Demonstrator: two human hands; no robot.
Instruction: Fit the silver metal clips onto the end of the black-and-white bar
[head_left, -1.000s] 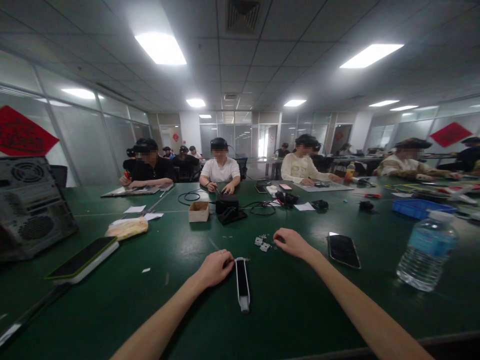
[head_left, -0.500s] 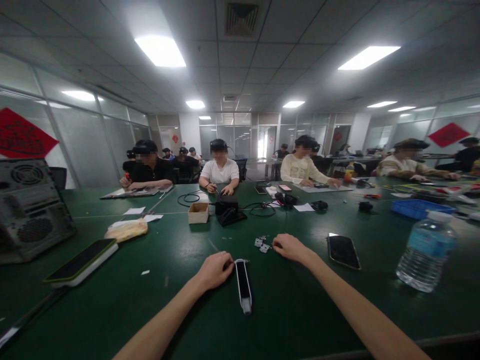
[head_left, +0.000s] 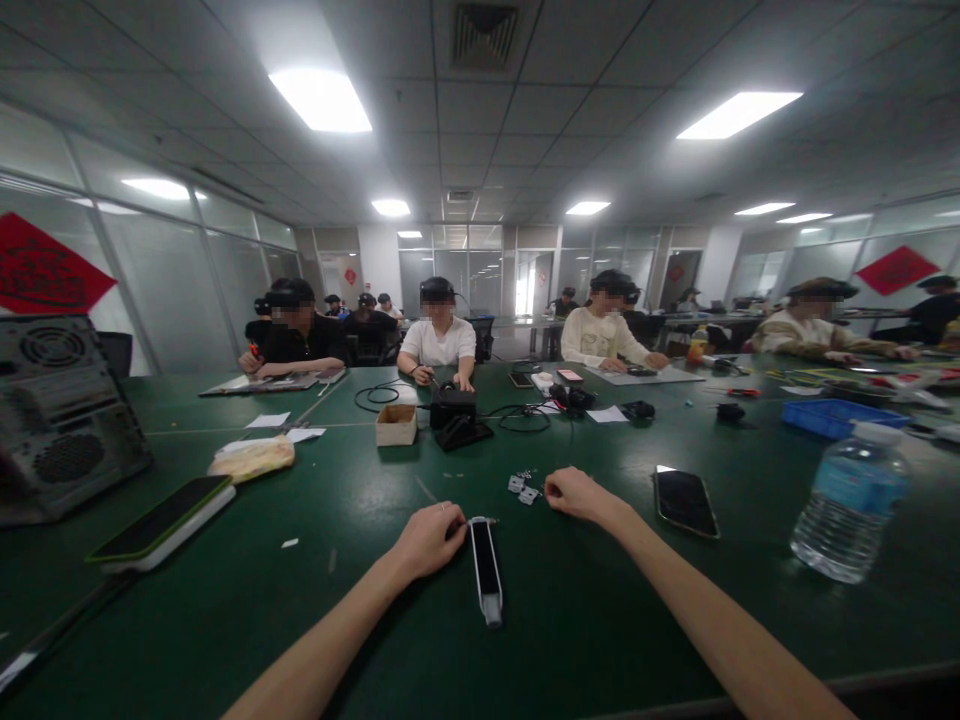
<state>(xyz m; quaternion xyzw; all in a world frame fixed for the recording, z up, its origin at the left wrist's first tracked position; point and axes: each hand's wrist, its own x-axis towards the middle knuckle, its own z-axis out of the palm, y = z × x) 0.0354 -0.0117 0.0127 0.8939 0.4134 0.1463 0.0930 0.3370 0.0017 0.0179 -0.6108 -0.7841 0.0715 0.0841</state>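
On the green table [head_left: 375,640] my left hand [head_left: 431,538] rests with its fingers curled, beside the upper end of a long narrow device [head_left: 486,570] with a dark face and a white frame. Its fingertips are at or very near the device's top corner; what they hold, if anything, is hidden. Farther right, my right hand [head_left: 576,492] lies with fingers bent inward, close to a small cluster of silvery metal pieces [head_left: 525,490]. Whether something small sits in those fingers cannot be made out. Several tiny bits lie just behind the cluster.
Right of my right arm lie a phone [head_left: 686,500] and a water bottle [head_left: 851,505], with a blue tray [head_left: 844,418] behind. Ahead stand a small box [head_left: 396,427] and a black device [head_left: 454,415] with cables. At left are another phone [head_left: 165,520] and a computer case [head_left: 67,420]. Several people sit opposite.
My hands and the things near them look almost unmoved. Across the table, the person in white has shifted one hand slightly to the right.
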